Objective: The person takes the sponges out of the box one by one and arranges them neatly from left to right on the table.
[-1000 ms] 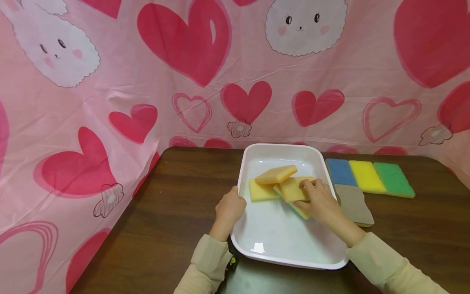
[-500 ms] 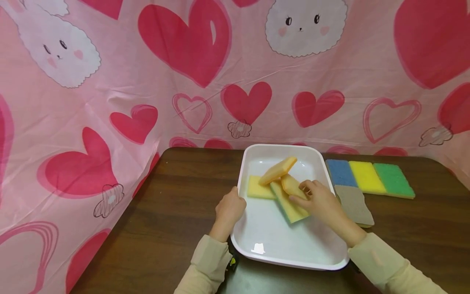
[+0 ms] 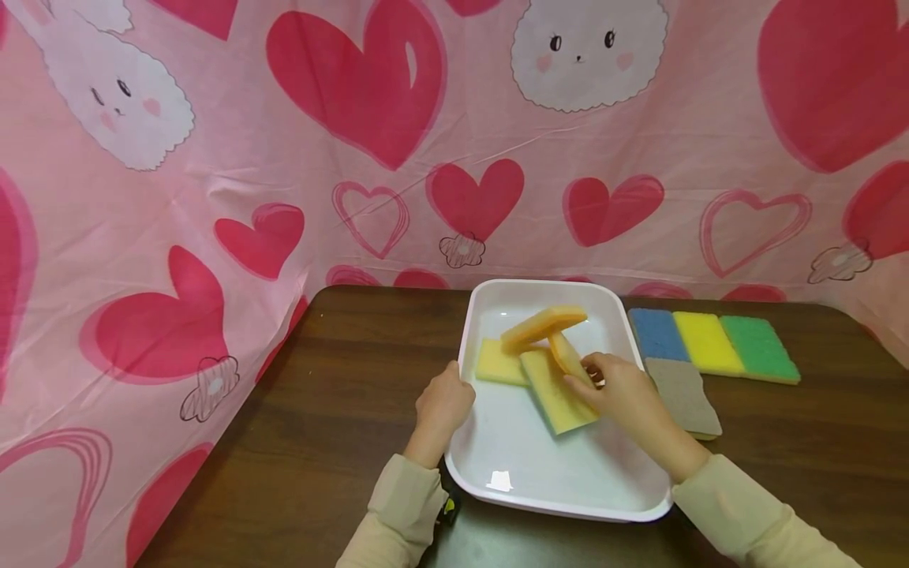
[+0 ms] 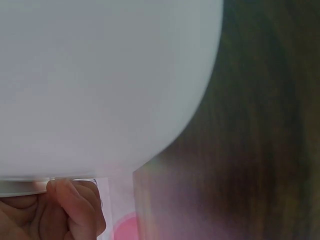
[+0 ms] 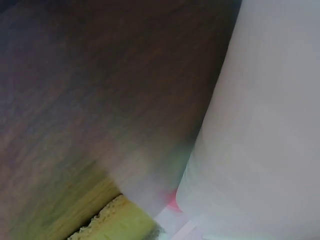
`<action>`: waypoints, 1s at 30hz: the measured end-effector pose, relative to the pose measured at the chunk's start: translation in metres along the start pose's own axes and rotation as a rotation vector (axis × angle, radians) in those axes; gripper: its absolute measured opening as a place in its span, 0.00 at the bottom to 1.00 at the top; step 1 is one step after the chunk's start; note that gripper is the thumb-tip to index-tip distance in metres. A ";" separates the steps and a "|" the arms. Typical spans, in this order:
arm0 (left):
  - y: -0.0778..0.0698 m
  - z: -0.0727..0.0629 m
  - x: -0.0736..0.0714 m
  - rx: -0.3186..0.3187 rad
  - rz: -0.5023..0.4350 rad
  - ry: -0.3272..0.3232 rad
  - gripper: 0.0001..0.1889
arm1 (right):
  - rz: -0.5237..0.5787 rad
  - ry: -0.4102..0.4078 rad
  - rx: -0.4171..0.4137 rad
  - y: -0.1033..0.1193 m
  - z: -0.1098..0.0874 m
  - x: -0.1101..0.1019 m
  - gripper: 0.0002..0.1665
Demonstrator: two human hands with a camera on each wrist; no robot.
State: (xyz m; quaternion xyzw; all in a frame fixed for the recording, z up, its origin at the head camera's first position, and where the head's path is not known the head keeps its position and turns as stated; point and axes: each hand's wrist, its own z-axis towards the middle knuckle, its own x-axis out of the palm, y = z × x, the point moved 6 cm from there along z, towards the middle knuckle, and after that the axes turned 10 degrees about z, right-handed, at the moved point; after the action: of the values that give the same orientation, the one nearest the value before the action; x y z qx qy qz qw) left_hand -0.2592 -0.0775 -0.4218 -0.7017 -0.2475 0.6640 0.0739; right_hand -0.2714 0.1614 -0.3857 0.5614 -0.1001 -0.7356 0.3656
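Observation:
A white rectangular tray (image 3: 525,473) holds several yellow sponges in a loose heap. On its left rim, my left hand (image 3: 445,402) grips with curled fingers; the left wrist view shows those fingers (image 4: 75,205) at the rim. My right hand (image 3: 625,394), over the tray, pinches a sponge (image 3: 566,355) that stands tilted on its edge. Above and behind that one, an orange-yellow sponge (image 3: 543,323) leans on the heap. A sponge with a green underside (image 3: 557,394) slants in front, and a pale yellow sponge (image 3: 497,363) lies flat at the left.
Right of the tray, a blue sponge (image 3: 660,333), a yellow sponge (image 3: 708,343) and a green sponge (image 3: 760,349) lie side by side on the brown table (image 3: 341,379). A grey wavy-edged sponge (image 3: 684,397) sits before them. Behind hangs a pink heart-patterned cloth (image 3: 540,142).
The sponge in my right hand has turned from nearly flat up onto its edge. More of the green-backed sponge shows, and the upper sponge has tipped. My left hand keeps its place.

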 end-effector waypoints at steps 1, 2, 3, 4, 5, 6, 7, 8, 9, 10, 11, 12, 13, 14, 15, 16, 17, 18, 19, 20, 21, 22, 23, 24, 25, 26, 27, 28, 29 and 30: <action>0.000 0.000 0.000 0.000 0.000 0.000 0.18 | -0.003 -0.007 -0.006 0.000 0.000 0.000 0.15; 0.000 0.000 0.000 0.000 -0.001 0.000 0.18 | -0.003 -0.013 -0.008 0.001 0.000 -0.001 0.15; 0.000 0.000 0.000 0.000 -0.001 0.000 0.18 | 0.000 -0.019 -0.011 0.001 -0.001 -0.001 0.14; 0.000 0.000 -0.001 0.000 -0.001 0.000 0.18 | 0.005 -0.025 -0.012 0.001 -0.001 -0.002 0.14; 0.000 0.000 -0.001 0.000 -0.001 -0.001 0.18 | 0.014 -0.031 -0.012 0.001 -0.001 -0.003 0.14; 0.000 0.000 -0.001 0.001 -0.001 -0.001 0.18 | 0.023 -0.039 -0.014 0.002 -0.002 -0.004 0.14; 0.000 0.000 -0.001 0.001 0.000 -0.001 0.18 | 0.033 -0.050 -0.018 0.003 -0.002 -0.005 0.14; 0.000 0.000 -0.001 0.002 0.000 -0.002 0.18 | 0.044 -0.064 -0.023 0.003 -0.002 -0.006 0.14; 0.000 0.000 -0.001 0.002 0.001 -0.003 0.18 | 0.051 -0.080 -0.033 0.003 -0.002 -0.007 0.14; 0.000 0.000 -0.001 0.002 0.001 -0.003 0.18 | 0.054 -0.098 -0.045 0.004 -0.002 -0.009 0.14; 0.000 0.000 -0.001 0.003 0.002 -0.004 0.18 | 0.055 -0.114 -0.061 0.005 -0.003 -0.010 0.14; 0.000 0.000 -0.001 0.002 0.002 -0.004 0.18 | 0.056 -0.131 -0.074 0.005 -0.003 -0.011 0.14; 0.000 0.000 -0.001 0.002 0.002 -0.004 0.18 | 0.058 -0.142 -0.083 0.005 -0.003 -0.012 0.14; 0.000 0.000 -0.001 0.003 0.002 -0.004 0.18 | 0.063 -0.154 -0.090 0.005 -0.003 -0.013 0.14; 0.000 0.000 -0.001 0.003 0.002 -0.004 0.18 | 0.068 -0.161 -0.091 0.005 -0.003 -0.014 0.14; 0.000 0.000 0.000 0.003 0.001 -0.004 0.18 | 0.077 -0.165 -0.085 0.005 -0.003 -0.016 0.14; 0.000 0.001 0.000 0.004 0.001 -0.005 0.18 | 0.087 -0.170 -0.079 0.004 -0.004 -0.017 0.13; 0.000 0.001 0.000 0.004 0.002 -0.006 0.18 | 0.098 -0.174 -0.069 0.003 -0.004 -0.018 0.13; 0.000 0.001 0.000 0.005 0.002 -0.008 0.18 | 0.108 -0.179 -0.059 0.002 -0.005 -0.019 0.13; 0.000 0.001 0.000 0.005 0.003 -0.009 0.18 | 0.115 -0.188 -0.053 0.002 -0.005 -0.020 0.12; 0.000 0.001 0.000 0.005 0.004 -0.009 0.18 | 0.121 -0.193 -0.045 0.001 -0.005 -0.021 0.12; 0.001 0.001 0.000 0.004 0.004 -0.009 0.18 | 0.127 -0.200 -0.040 0.001 -0.006 -0.023 0.12; 0.001 0.001 0.000 0.003 0.005 -0.009 0.18 | 0.131 -0.206 -0.032 0.000 -0.006 -0.024 0.12; 0.001 0.001 0.000 0.003 0.005 -0.009 0.18 | 0.138 -0.210 -0.025 -0.001 -0.006 -0.025 0.12; 0.001 0.000 0.000 0.002 0.006 -0.009 0.18 | 0.145 -0.212 -0.015 -0.001 -0.006 -0.027 0.13; 0.001 0.000 0.000 0.002 0.006 -0.009 0.18 | 0.152 -0.215 -0.007 -0.001 -0.006 -0.028 0.13; 0.001 0.000 0.000 0.002 0.006 -0.010 0.17 | 0.165 -0.217 0.006 -0.002 -0.007 -0.030 0.14; 0.000 0.000 0.000 0.002 0.006 -0.011 0.17 | 0.178 -0.221 0.018 -0.002 -0.007 -0.031 0.14; 0.000 0.000 0.000 0.002 0.006 -0.013 0.17 | 0.190 -0.223 0.030 -0.003 -0.007 -0.033 0.14; 0.000 0.000 0.000 0.003 0.006 -0.015 0.17 | 0.204 -0.224 0.040 -0.003 -0.007 -0.035 0.14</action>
State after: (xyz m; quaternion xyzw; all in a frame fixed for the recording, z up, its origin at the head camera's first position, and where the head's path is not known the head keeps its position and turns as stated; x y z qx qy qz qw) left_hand -0.2591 -0.0779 -0.4215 -0.6974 -0.2451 0.6697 0.0711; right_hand -0.2630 0.1878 -0.3638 0.4699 -0.2115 -0.7507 0.4134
